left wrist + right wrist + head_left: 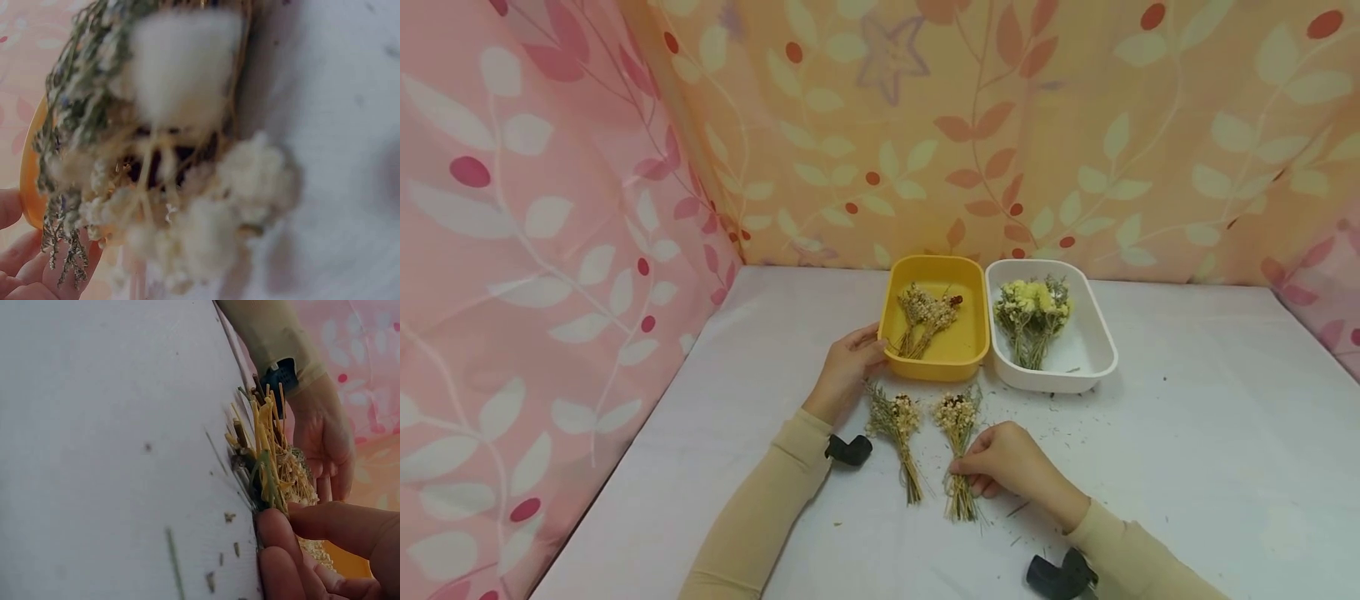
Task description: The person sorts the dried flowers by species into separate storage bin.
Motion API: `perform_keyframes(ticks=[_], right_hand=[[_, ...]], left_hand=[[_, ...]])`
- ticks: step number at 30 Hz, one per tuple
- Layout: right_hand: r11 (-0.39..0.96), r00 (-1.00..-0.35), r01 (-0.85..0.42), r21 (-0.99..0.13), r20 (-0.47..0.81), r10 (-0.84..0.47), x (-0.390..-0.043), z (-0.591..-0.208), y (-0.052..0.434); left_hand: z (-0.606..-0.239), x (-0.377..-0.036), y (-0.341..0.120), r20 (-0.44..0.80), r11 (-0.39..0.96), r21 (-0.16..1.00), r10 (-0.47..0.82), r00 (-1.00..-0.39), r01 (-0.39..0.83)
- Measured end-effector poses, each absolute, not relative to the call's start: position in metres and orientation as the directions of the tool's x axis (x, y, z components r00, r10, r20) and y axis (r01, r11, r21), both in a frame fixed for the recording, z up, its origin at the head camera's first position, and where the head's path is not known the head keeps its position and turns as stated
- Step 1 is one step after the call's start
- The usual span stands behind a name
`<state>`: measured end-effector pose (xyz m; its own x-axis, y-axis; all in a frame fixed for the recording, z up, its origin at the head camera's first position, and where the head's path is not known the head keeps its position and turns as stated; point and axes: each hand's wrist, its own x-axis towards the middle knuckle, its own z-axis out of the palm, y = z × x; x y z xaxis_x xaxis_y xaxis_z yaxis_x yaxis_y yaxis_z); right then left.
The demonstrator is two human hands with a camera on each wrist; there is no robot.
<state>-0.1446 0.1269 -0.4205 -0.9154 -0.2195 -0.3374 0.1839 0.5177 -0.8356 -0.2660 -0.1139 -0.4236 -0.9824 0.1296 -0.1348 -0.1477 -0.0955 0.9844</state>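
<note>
My left hand (844, 372) rested on the table (1187, 433), its fingers gently curled round the near left corner of the yellow tray (973, 354). At its five o'clock lay one small bunch (897, 427) of dried flowers. Just right of that lay a second bunch (957, 433); my right hand (1009, 462) pinched its stems. I think I was sorting bunches, so next comes a careful lift. The yellow tray held one tan bunch (927, 317). The white tray (1093, 354), at its three o'clock, held yellow-green flowers (1032, 312).
</note>
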Motion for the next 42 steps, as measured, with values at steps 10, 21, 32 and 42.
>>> perform_keyframes(ticks=[10,21,32,42], right_hand=[[0.482,-0.891,0.196,-0.854,-0.360,-0.278,-0.149,-0.421,0.125],[0.336,-0.842,0.252,-0.908,-0.377,-0.387,-0.153,-0.423,0.130],[0.290,-0.832,0.203,-0.935,-0.321,-0.453,-0.144,-0.396,0.138],[0.300,-0.858,0.135,-0.944,-0.263,-0.442,-0.141,-0.370,0.148]], left_hand=[[-0.424,-0.267,-0.117,-0.128,-0.098,0.985,0.119,-0.985,-0.140],[-0.421,-0.265,-0.119,-0.129,-0.087,0.986,0.111,-0.985,-0.139],[-0.421,-0.265,-0.117,-0.111,-0.074,0.990,0.110,-0.988,-0.119],[-0.425,-0.267,-0.115,-0.116,-0.095,0.987,0.125,-0.985,-0.129]])
